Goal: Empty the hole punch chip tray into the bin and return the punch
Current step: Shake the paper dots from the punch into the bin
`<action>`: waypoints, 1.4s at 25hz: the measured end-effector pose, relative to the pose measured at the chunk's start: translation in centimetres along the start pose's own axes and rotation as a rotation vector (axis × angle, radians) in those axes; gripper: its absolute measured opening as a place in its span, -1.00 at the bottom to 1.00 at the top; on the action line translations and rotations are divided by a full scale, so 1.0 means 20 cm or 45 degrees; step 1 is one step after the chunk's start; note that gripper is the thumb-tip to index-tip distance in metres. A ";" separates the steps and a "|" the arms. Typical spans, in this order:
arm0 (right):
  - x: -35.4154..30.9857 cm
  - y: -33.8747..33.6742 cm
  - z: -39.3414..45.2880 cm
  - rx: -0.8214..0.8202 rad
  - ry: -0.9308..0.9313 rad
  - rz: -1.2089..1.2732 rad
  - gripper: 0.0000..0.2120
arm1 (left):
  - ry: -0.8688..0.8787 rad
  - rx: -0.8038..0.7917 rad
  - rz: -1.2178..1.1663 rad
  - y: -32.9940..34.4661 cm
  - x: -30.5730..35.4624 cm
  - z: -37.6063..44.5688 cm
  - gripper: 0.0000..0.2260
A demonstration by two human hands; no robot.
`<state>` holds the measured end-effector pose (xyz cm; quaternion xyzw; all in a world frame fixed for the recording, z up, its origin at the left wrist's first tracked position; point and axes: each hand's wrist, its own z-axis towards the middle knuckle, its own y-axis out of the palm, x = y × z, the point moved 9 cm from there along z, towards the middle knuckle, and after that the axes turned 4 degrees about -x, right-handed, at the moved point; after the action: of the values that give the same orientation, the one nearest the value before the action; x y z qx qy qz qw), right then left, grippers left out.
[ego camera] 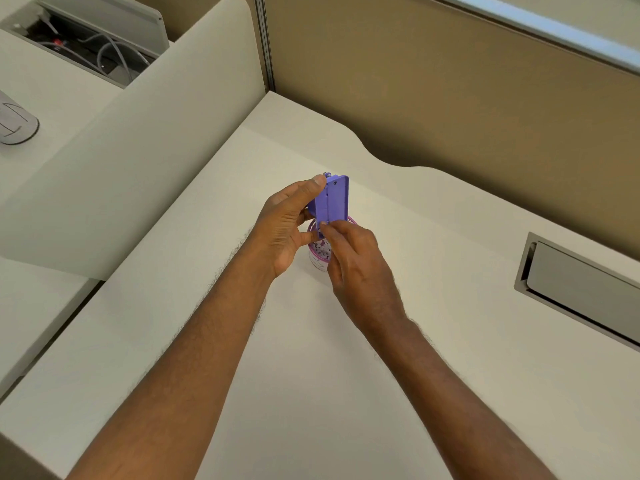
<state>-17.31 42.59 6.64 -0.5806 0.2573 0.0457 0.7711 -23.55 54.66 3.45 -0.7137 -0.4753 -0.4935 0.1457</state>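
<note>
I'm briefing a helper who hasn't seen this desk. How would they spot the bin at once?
Start at the white desk; near its middle, two hands hold a purple punch upright. The bin is the small clear cup with a pink rim and printed pattern right beneath them, the only container standing on the desk.

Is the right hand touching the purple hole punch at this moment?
Touching. In the head view, the right hand has its fingertips pinched on the lower end of the purple hole punch, with no gap visible.
</note>
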 end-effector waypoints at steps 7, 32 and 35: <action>0.03 -0.04 -0.02 0.089 -0.025 -0.060 -0.60 | 0.011 0.008 0.000 -0.02 0.00 0.00 -0.60; 0.22 -0.11 -0.03 0.162 0.477 0.625 -0.55 | 0.269 -0.163 0.416 0.09 -0.01 -0.06 -0.58; 0.22 -0.07 -0.04 0.117 0.518 0.691 -0.32 | 0.381 -0.211 0.608 0.13 -0.01 -0.09 -0.61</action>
<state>-13.35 40.32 5.73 -0.4531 0.5526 0.1209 0.6891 -22.40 52.02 4.79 -0.7340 -0.2251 -0.5823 0.2674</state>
